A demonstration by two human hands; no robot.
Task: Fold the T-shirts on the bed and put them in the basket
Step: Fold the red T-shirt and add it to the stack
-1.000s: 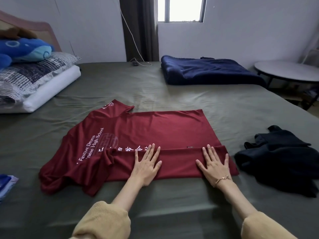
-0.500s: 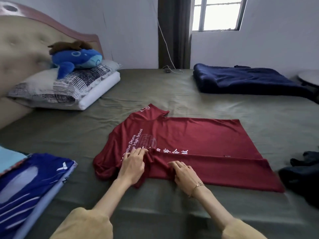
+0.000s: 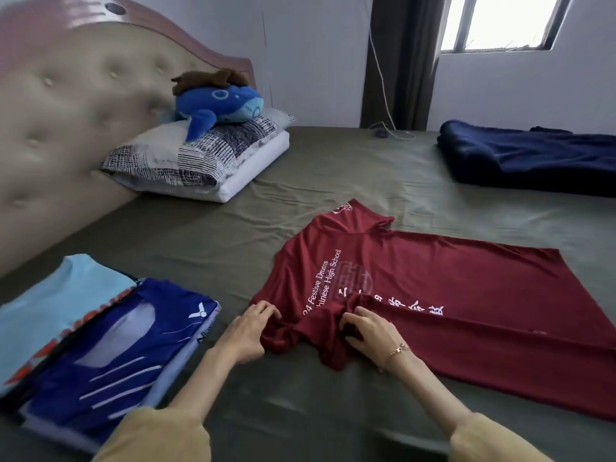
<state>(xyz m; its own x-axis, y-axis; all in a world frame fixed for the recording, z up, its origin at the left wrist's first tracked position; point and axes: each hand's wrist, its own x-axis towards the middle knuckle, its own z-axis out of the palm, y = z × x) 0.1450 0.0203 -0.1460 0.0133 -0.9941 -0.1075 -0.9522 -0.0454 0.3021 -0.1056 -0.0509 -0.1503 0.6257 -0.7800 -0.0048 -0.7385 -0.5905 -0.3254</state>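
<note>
Head view showed the red shirt (image 3: pixel 466 315) spread on the bed (image 3: pixel 333 181), near edge folded over. The left hand (image 3: pixel 245 335) pinched its bunched sleeve; the right hand (image 3: pixel 373 335) gripped cloth just beside.

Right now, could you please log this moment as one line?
step: sleeve fold | left hand: grips red T-shirt sleeve | right hand: pinches bunched fabric | bed

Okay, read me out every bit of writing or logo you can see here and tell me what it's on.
"24 Festive Drums": white print on the red T-shirt, start hidden by a fold.
"hinese High School": line beside it, first letter hidden.
White Chinese characters along the same shirt: too creased to read.
Small white emblem on its far sleeve: too small to read.
White winged logo on the folded blue T-shirt: no legible letters.
</note>
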